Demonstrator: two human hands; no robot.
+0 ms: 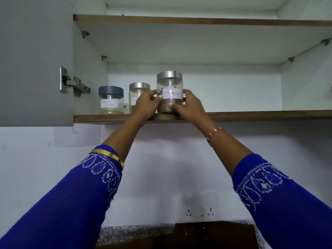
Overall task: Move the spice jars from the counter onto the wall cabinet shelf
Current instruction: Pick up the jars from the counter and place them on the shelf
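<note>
A clear cinnamon jar (169,83) with a steel lid and a white handwritten label stands at the front edge of the lower cabinet shelf (251,115). My left hand (146,105) and my right hand (188,105) grip its two sides. Left of it, a second steel-lidded jar (139,90) is partly hidden behind my left hand. Further left stands a grey-lidded jar (111,100) holding yellow powder. All three jars are upright on the shelf.
The grey cabinet door (34,60) hangs open at the left, with its hinge (73,84) by the shelf. An upper shelf (197,21) runs overhead. The lower shelf extends to the right of the jars. A wall socket (199,206) sits above the granite counter (136,232).
</note>
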